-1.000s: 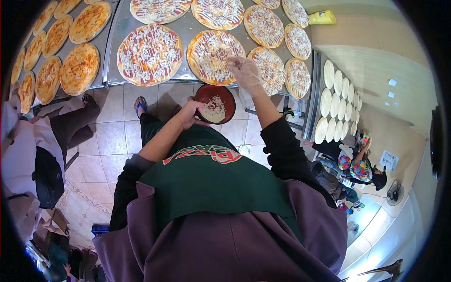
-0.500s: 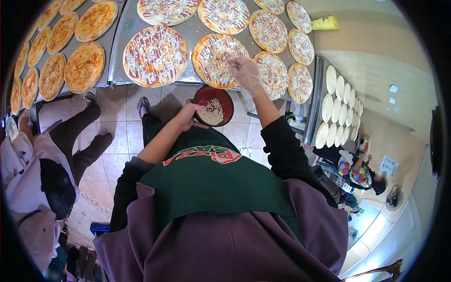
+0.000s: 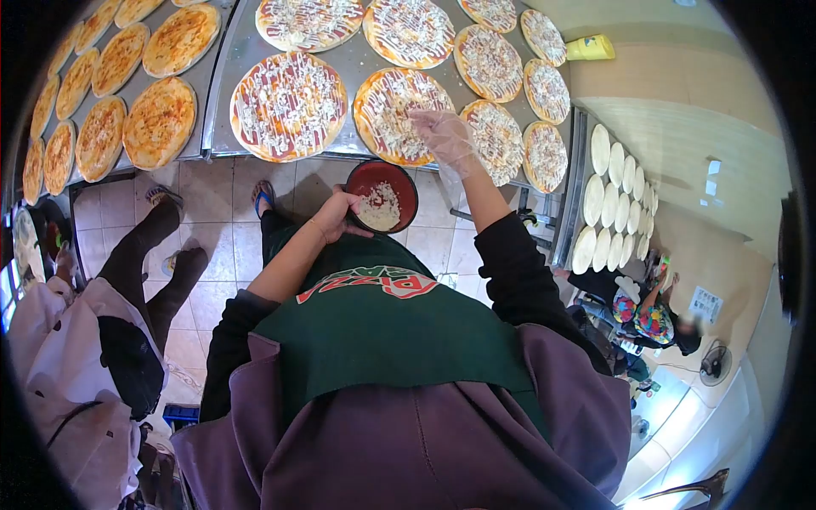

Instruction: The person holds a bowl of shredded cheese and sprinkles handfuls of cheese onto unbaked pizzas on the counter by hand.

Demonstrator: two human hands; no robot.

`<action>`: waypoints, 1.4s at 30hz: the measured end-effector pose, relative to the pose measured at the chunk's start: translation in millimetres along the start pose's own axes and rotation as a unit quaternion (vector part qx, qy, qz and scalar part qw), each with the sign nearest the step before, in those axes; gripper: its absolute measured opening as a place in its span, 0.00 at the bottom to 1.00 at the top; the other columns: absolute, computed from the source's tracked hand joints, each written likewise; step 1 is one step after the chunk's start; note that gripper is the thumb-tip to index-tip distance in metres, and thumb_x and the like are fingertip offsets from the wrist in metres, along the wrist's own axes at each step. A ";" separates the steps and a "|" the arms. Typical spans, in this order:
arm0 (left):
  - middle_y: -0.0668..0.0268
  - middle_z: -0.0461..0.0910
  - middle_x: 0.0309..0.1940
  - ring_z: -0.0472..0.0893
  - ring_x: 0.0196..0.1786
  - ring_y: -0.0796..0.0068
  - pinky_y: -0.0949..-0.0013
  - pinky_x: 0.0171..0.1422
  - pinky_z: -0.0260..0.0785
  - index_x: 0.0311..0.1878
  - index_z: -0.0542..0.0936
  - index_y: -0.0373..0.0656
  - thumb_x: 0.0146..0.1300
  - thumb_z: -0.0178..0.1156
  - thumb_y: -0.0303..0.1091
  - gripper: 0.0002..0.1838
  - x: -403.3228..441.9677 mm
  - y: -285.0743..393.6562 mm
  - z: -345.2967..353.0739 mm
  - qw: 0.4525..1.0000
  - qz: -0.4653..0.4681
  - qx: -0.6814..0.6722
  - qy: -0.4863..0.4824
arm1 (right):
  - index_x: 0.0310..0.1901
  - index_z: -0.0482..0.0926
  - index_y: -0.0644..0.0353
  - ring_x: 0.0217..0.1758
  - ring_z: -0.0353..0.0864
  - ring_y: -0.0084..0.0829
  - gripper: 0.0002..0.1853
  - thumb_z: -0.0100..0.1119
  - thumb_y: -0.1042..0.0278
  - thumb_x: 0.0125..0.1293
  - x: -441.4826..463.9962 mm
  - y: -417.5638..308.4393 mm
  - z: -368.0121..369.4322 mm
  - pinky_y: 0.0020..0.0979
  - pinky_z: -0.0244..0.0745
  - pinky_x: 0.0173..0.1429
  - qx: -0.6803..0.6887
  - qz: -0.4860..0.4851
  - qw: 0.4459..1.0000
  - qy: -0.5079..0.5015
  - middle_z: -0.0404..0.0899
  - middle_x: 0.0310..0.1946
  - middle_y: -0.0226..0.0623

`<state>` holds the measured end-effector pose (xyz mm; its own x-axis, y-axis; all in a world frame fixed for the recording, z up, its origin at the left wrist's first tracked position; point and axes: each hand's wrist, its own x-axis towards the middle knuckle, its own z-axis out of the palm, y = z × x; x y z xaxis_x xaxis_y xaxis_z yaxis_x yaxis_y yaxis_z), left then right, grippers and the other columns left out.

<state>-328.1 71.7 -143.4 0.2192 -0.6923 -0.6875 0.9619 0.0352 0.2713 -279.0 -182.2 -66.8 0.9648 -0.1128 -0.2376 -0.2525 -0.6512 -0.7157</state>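
Observation:
My left hand [image 3: 338, 218] grips the left rim of a bowl [image 3: 410, 206], dark outside and reddish-brown inside. White crumbly topping, which looks like grated cheese [image 3: 380, 206], lies in the bowl. In a clear plastic glove, my right hand [image 3: 446, 140] hovers over the right part of a pizza [image 3: 391, 106] with red sauce, pale drizzled stripes and white crumbs. Its fingers are drawn together; what they hold, if anything, is too small to make out. Left of that pizza lies another topped pizza [image 3: 289, 106], and a smaller one [image 3: 493, 134] lies just right of my hand.
Several pizzas cover the metal table [image 3: 217, 110]; plainer orange-topped ones [image 3: 159, 123] fill the left table. A yellow packet [image 3: 591, 48] lies at the right corner. Pale bases [image 3: 584, 248] stand on a rack at right. One person [image 3: 85, 340] stands at left, others farther right.
My right hand stays over the same pizza, its fingers shifting slightly. The bowl remains in my left hand. The person at left has moved somewhat, and the view has shifted a little.

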 end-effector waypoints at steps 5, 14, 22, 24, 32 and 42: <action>0.52 0.65 0.52 0.75 0.50 0.50 0.40 0.39 0.78 0.57 0.49 0.42 0.44 0.50 0.25 0.34 -0.9 -2.0 -2.0 1.000 -0.006 -0.014 0.003 | 0.47 0.80 0.64 0.35 0.81 0.23 0.15 0.55 0.74 0.59 7.3 10.7 5.9 0.25 0.77 0.44 0.050 -0.043 0.997 0.044 0.83 0.35 0.37; 0.51 0.70 0.53 0.79 0.46 0.53 0.38 0.43 0.76 0.66 0.36 0.47 0.41 0.49 0.23 0.48 -18.2 4.2 9.6 0.999 0.009 0.007 0.053 | 0.41 0.80 0.69 0.37 0.81 0.21 0.13 0.60 0.79 0.52 -23.9 -48.2 -13.5 0.23 0.77 0.43 0.312 0.089 0.944 -0.053 0.83 0.34 0.37; 0.51 0.62 0.54 0.75 0.48 0.47 0.38 0.38 0.77 0.63 0.45 0.47 0.41 0.50 0.24 0.42 -11.8 -0.3 8.9 0.999 0.009 0.026 0.021 | 0.39 0.82 0.59 0.40 0.82 0.45 0.13 0.60 0.62 0.54 -80.7 -8.0 87.3 0.39 0.77 0.46 -0.208 -0.124 0.955 -0.170 0.82 0.33 0.44; 0.51 0.62 0.53 0.75 0.46 0.48 0.39 0.37 0.78 0.63 0.46 0.47 0.41 0.50 0.24 0.42 -10.9 -2.8 14.1 0.998 0.012 0.037 0.041 | 0.36 0.82 0.58 0.42 0.81 0.47 0.14 0.59 0.58 0.53 -94.6 -13.6 102.4 0.44 0.76 0.48 -0.258 -0.123 0.952 -0.111 0.82 0.32 0.45; 0.51 0.63 0.50 0.77 0.41 0.48 0.42 0.34 0.79 0.60 0.48 0.46 0.40 0.50 0.25 0.39 -16.9 -3.4 17.5 0.996 0.041 0.065 0.055 | 0.34 0.80 0.58 0.41 0.79 0.49 0.11 0.60 0.60 0.53 -97.5 -1.6 103.9 0.44 0.76 0.43 -0.287 -0.096 0.928 -0.215 0.78 0.34 0.46; 0.50 0.65 0.53 0.76 0.48 0.45 0.41 0.37 0.78 0.62 0.50 0.45 0.43 0.49 0.26 0.38 -16.6 -2.9 33.8 0.991 0.059 0.080 0.087 | 0.29 0.80 0.59 0.36 0.78 0.50 0.13 0.60 0.57 0.54 -100.5 11.4 114.8 0.44 0.74 0.39 -0.225 -0.104 0.961 -0.123 0.78 0.29 0.50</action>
<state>-340.0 58.7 -110.0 0.3663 -0.5546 -0.7472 0.8930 -0.0162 0.4498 -387.4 -92.1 -126.4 0.9301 0.1994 -0.3086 0.0542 -0.9051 -0.4217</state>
